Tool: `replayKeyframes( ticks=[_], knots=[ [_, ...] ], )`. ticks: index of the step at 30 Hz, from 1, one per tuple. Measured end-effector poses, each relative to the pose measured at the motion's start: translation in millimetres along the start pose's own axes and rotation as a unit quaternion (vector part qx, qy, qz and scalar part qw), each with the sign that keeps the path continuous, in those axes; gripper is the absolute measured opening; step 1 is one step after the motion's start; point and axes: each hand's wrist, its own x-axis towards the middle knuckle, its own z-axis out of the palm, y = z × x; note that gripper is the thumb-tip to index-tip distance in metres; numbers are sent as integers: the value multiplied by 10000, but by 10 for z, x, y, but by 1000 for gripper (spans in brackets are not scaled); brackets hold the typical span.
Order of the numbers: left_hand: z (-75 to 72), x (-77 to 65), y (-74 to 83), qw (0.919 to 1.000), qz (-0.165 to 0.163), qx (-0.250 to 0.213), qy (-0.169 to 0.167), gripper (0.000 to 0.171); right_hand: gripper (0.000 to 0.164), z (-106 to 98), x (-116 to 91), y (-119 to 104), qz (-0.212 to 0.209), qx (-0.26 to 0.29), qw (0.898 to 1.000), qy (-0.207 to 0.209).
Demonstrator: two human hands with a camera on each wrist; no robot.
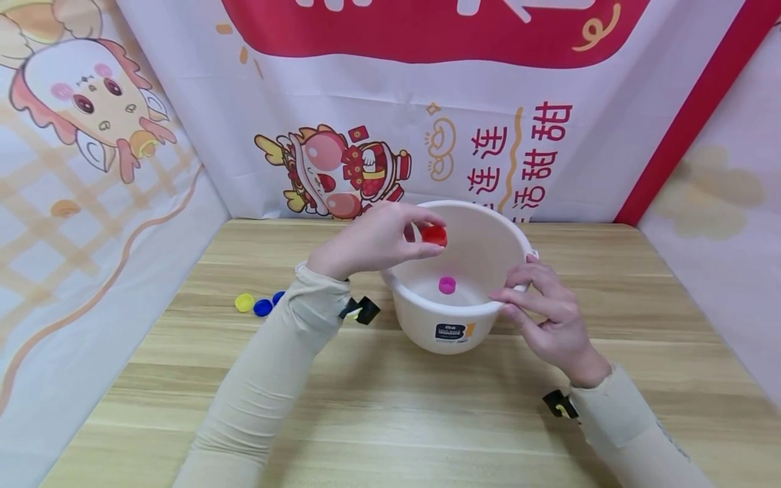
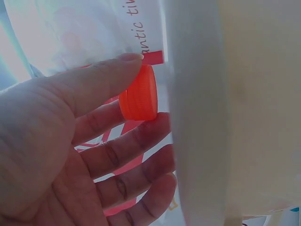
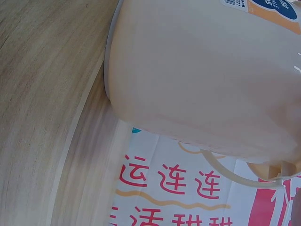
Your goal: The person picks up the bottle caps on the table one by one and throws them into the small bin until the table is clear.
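A white plastic bucket [image 1: 421,325] stands on the wooden table, and a pink bottle cap [image 1: 447,285] lies on its bottom. My left hand [image 1: 384,237] is over the bucket's left rim, pinching a red bottle cap [image 1: 434,236] between thumb and fingertips. In the left wrist view the red cap [image 2: 138,94] sits between the thumb and index finger, beside the bucket wall [image 2: 202,117]. On the right, my right hand [image 1: 552,318] grips the bucket's rim with thumb and fingers. The right wrist view shows mostly the bucket's side [image 3: 202,80]; its hand is barely visible at the edge.
Left of the bucket, a yellow cap [image 1: 245,302] and two blue caps, one of them nearer the yellow [image 1: 263,308], lie on the table [image 1: 390,420]. The left sleeve partly covers the farther blue one. Printed cloth walls [image 1: 366,95] stand behind and at both sides.
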Motion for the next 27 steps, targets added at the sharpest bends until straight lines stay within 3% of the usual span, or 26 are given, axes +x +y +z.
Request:
replayKeyframes(
  ticks=[9, 17, 22, 27],
  knots=[
    [5, -8, -6, 10000, -51, -15, -61, 49, 34, 7, 4, -6, -57, -6, 10000, 41],
    [-41, -94, -70, 9997, -186, -47, 122, 46, 34, 18, 6, 6, -139, 69, 9998, 108],
    [-103, -195, -192, 9994, -195, 61, 276, 42, 34, 13, 4, 4, -123, 71, 9999, 91],
    [-163, -386, -422, 9981, -347, 171, 470, 40, 34, 8, 4, -2, -135, 70, 9998, 89]
  ],
)
